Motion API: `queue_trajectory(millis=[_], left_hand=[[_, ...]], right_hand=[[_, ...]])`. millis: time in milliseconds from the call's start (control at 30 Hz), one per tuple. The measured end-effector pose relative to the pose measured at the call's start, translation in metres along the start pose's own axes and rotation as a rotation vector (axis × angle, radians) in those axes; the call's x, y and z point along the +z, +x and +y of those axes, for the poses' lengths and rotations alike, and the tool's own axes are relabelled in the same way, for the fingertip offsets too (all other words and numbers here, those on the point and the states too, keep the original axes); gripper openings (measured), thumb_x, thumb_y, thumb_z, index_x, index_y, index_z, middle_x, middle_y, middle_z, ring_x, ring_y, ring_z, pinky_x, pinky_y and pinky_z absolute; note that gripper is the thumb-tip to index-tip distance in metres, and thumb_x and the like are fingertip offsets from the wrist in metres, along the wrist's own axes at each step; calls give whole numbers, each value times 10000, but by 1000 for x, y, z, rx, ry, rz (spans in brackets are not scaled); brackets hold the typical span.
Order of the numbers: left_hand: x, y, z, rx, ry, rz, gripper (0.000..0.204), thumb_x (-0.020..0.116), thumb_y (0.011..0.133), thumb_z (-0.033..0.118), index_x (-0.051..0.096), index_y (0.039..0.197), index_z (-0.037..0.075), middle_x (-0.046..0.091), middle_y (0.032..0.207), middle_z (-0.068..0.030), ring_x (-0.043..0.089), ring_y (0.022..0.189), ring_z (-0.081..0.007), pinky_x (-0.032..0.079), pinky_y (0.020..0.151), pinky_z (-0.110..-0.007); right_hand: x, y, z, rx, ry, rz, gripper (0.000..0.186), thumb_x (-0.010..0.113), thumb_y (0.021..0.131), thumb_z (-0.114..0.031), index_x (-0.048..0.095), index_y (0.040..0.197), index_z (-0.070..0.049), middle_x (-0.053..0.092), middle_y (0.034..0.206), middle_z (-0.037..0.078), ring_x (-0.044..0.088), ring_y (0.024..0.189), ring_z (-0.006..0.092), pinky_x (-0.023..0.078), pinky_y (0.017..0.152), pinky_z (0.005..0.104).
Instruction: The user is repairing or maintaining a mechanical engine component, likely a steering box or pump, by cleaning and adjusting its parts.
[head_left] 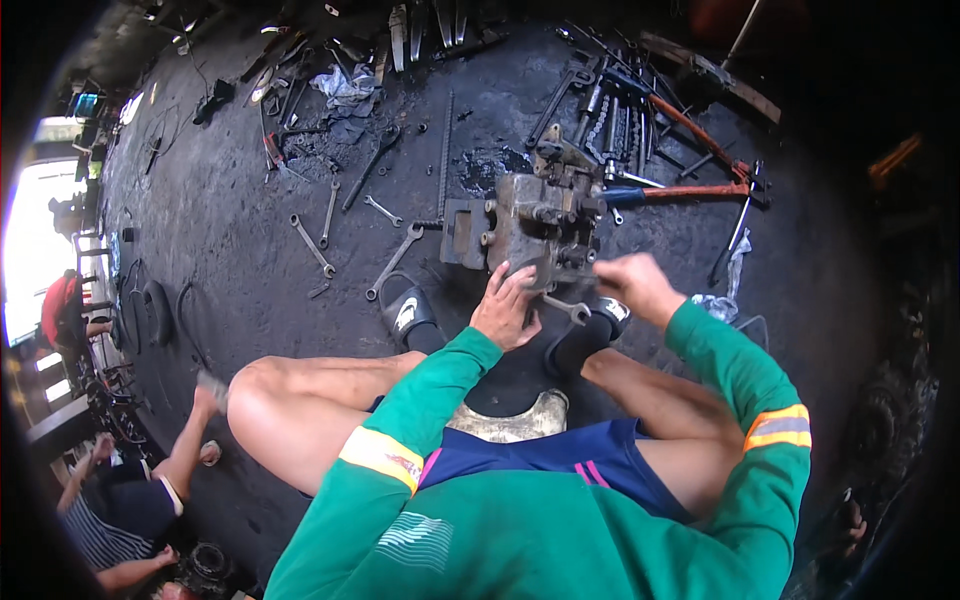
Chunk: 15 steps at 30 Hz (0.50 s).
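A heavy, greasy metal casting that looks like a brake caliper (530, 205) stands on the dark floor in front of me. My left hand (507, 308) is laid over its near end, fingers bent against the metal. At the caliper's near right side, my right hand (640, 285) is closed with its fingers curled; whatever it may hold is hidden. Between the hands a combination wrench (567, 308) juts out below the caliper, one end showing and the other covered. A flat metal bracket (463, 232) adjoins the caliper's left side.
Several wrenches (312, 245) lie on the floor to the left. Red-and-blue bolt cutters (690, 190) and a heap of tools (620, 125) are beyond the caliper. A crumpled rag (347, 90) lies far left. My sandalled feet (408, 310) flank the work. Another person (120, 510) sits at lower left.
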<state>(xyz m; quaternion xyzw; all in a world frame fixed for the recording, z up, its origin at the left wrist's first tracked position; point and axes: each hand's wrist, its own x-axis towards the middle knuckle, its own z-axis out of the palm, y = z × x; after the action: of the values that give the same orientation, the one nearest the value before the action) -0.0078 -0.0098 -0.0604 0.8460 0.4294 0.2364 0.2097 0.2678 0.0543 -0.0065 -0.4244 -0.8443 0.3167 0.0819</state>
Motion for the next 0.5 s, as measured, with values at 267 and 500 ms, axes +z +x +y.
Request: queue_trajectory(millis=[267,500], left_hand=[[3,-4,-3,24,26,18,608,754,665,170,550,1227,64,579,1287,-115,494,1349,-278,252,1221,-529],[-1,9,13,-35,-42,37,525,766,753,174,557,1218,46,605,1225,-163,545,1280,-345,279,1182,-541]], right_hand=[[10,-4,-6,40,253,106,160,712,862,-138,589,860,-36,581,697,193,574,692,445,467,616,484],[-67,-46,35,240,184,254,228,699,921,-236,649,920,-14,561,697,238,571,677,436,430,634,486]])
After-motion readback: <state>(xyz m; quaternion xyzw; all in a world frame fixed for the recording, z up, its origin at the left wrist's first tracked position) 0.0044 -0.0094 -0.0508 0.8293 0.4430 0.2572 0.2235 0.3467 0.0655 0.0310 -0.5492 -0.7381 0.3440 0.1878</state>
